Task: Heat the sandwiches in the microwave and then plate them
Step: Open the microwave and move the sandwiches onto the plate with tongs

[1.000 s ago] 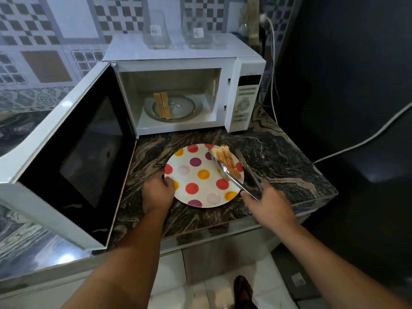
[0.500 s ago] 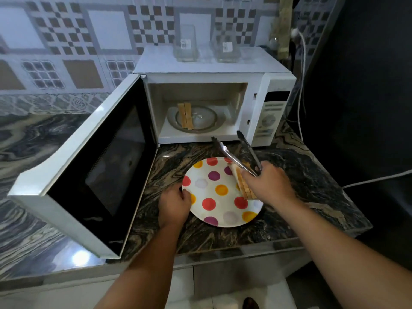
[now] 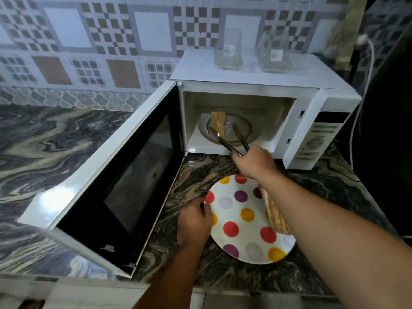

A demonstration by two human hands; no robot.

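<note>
The white microwave (image 3: 256, 70) stands open, its door (image 3: 124, 175) swung out to the left. One sandwich (image 3: 218, 122) stands on the glass turntable (image 3: 243, 128) inside. My right hand (image 3: 254, 161) holds metal tongs (image 3: 231, 139), their tips spread apart inside the oven, the left tip right by the sandwich. A polka-dot plate (image 3: 243, 221) lies on the counter in front, with another sandwich (image 3: 276, 217) on its right side, partly hidden by my right forearm. My left hand (image 3: 194, 221) grips the plate's left rim.
Two clear glass containers (image 3: 227, 50) (image 3: 275, 53) sit on top of the microwave. A white cable (image 3: 365, 70) runs down the right wall. The marbled counter (image 3: 44, 141) stretches left; its front edge lies just below the plate.
The tongs left the sandwich on the plate's right side and moved up into the microwave, now empty and spread. The left hand stayed on the plate's rim.
</note>
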